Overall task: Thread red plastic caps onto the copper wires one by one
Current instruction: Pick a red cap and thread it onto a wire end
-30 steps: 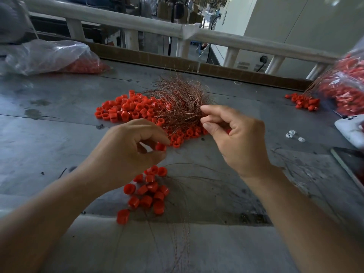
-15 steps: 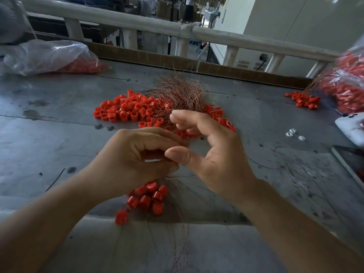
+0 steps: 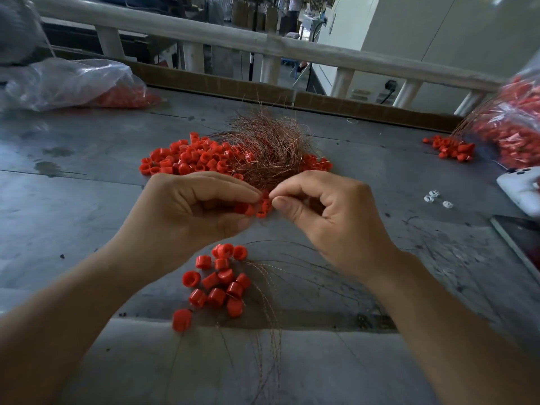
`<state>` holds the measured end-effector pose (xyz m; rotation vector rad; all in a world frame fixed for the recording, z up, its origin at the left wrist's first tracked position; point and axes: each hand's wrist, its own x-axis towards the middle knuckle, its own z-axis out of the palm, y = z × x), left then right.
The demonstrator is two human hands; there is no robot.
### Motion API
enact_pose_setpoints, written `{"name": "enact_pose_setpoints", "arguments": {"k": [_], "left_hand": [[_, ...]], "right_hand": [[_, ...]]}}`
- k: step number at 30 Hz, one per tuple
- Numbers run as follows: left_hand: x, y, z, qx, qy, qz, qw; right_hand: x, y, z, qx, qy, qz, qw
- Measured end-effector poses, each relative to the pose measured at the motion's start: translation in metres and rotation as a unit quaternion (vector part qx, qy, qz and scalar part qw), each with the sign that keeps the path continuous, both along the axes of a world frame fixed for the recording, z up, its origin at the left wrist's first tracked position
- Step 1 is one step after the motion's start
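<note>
The small round plastic caps (image 3: 187,159) heaped on the flat metal tabletop (image 3: 73,206) are a plain, glossy orange-red; the single cap (image 3: 247,209) pinched in the left hand (image 3: 187,214) is the same red, as are the near cluster of caps (image 3: 219,283) and the little heap of caps at far right (image 3: 450,149); the thin bare copper wires (image 3: 268,147) are reddish brown with pinkish glints; the tabletop is mottled blue-grey, marked with darker stains and scuffs; the two clear plastic bags (image 3: 73,83) (image 3: 514,133) show red through a whitish sheen; the tiny plastic clips (image 3: 435,200) are white; the cardboard edging strip (image 3: 233,86) is brown; the painted railing (image 3: 204,33) is pale grey.
</note>
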<state>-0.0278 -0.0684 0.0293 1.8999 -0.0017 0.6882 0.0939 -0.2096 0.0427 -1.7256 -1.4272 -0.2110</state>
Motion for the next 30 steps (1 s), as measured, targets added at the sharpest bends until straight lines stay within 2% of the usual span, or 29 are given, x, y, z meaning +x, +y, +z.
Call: {"name": "enact_pose_setpoints", "arguments": {"k": [3,5,12,15,25,30], "left_hand": [[0.001,-0.002,-0.001,0.015,0.007,-0.006,1.0],[0.002,0.0,-0.001,-0.014,0.002,-0.001,1.0],[0.006,0.002,-0.007,-0.064,0.021,0.037,0.997],[0.007,-0.001,-0.006,-0.082,0.018,0.028,0.996],[0.005,-0.006,0.0,-0.046,0.028,0.022,0.998],[0.005,-0.006,0.0,-0.073,0.027,-0.004,0.997]], "right_hand": [[-0.001,0.0,-0.002,-0.006,-0.014,-0.002,1.0],[0.0,0.0,-0.001,-0.004,-0.021,-0.014,1.0],[0.0,-0.003,0.005,0.04,0.069,0.004,0.997],[-0.004,-0.002,0.002,0.031,0.074,0.025,0.996],[-0.005,-0.001,0.001,0.005,0.086,0.047,0.995],[-0.009,-0.003,0.001,-0.024,0.107,0.059,0.992]]}}
